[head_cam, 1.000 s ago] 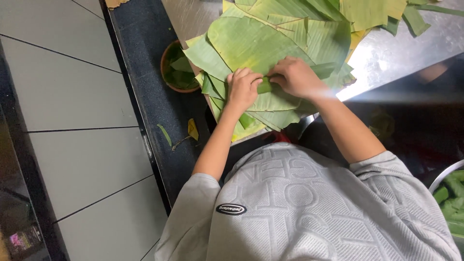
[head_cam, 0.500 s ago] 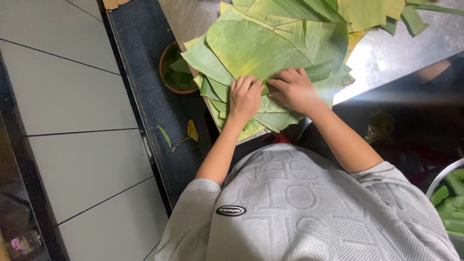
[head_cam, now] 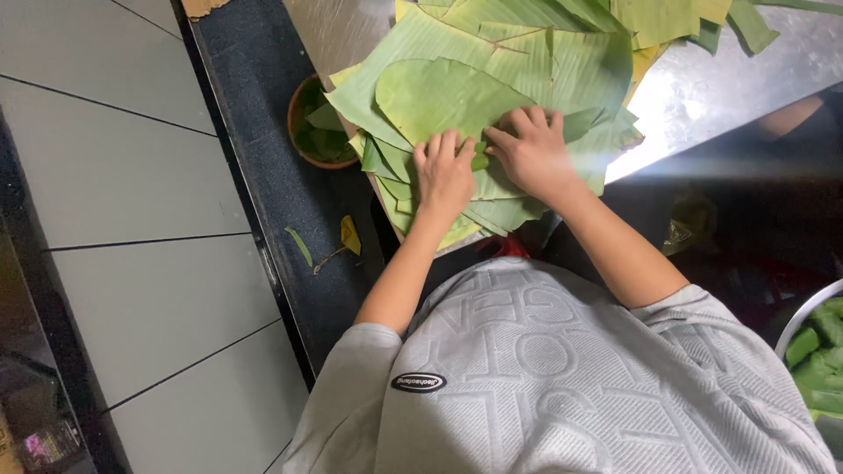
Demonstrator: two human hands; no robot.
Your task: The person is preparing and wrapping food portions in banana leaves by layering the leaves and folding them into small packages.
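Banana leaf piece [head_cam: 443,96], rounded cut, sits on top of a stack of leaves [head_cam: 544,61] on the steel surface [head_cam: 702,83], near its front edge. Judgement: very light, thin, floppy, smooth and a bit slick; tears easily along the ribs, so take it flat with the pads near the rim, not pinched mid-sheet. Left hand [head_cam: 445,175] lies palm-down on the near edge of the stack, fingers [head_cam: 435,145] spread narrow and pressing flat, gripping nothing. Right hand [head_cam: 531,158] is just beside it, nearly touching, fingers laid flat on the top leaf's near edge; whether a small folded strip [head_cam: 479,161] between the hands is pinched, I cannot tell. Brown bowl [head_cam: 316,127] with leaf scraps sits left of the stack on the dark ledge [head_cam: 263,175]. Leaf bits [head_cam: 349,235] lie on that ledge. Metal bowl of green pieces [head_cam: 817,351] at far right.
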